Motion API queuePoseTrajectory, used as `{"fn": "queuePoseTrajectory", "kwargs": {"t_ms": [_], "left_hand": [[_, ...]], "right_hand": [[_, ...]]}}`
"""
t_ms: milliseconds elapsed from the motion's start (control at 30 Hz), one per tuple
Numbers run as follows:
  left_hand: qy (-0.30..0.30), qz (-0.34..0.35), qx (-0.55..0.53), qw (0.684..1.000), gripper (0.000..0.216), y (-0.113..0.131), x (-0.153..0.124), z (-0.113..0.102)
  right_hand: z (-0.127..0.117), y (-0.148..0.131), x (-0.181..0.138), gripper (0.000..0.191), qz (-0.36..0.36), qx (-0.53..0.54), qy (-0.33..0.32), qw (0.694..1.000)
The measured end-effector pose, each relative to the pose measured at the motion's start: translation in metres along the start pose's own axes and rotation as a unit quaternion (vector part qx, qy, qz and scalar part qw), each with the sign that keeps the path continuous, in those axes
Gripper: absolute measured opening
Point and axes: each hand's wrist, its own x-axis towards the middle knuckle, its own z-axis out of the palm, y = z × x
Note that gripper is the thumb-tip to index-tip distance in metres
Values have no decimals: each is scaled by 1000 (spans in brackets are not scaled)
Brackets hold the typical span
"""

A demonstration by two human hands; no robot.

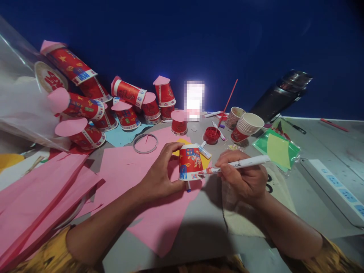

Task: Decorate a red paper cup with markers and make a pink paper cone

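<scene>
Gripping a red paper cup (190,161) between thumb and curled fingers, the left hand (166,168) is sitting at nine o'clock, taking that cup as the dial's centre. The right hand (243,176) is working at three o'clock, pinching a white marker (247,163) whose tip is pointing at the pale band along the cup's lower edge; whether it is touching, the view is not showing clearly.

The cup is being held narrow end up over pink paper (122,170), and its thin wall is probably offering little resistance. Too hard a squeeze could be denting it; too slack a hold could be letting it turn, sending the stroke astray. Any colour not yet dry could be smearing where fingers are pressing.

At six o'clock a blue-ended pen (188,186) is poking out beneath the cup and could be making it rock if it is coming to rest there. At one o'clock a red pot (210,140) is holding a leaning stick (227,104); a careless reach could be catching that stick and spilling red. At ten o'clock, piled red cups (82,107) are leaning together, so a stray elbow could be toppling them.
</scene>
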Motion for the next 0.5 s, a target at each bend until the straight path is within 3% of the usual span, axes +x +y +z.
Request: {"fn": "queuePoseTrajectory", "kwargs": {"t_ms": [233, 500], "left_hand": [[15, -18, -45, 999, 76, -3, 1, 1], [43, -42, -84, 995, 77, 4, -1, 4]], "right_hand": [[2, 16, -12, 19, 24, 5, 25, 999], [8, 18, 2, 19, -69, -119, 8, 991]]}}
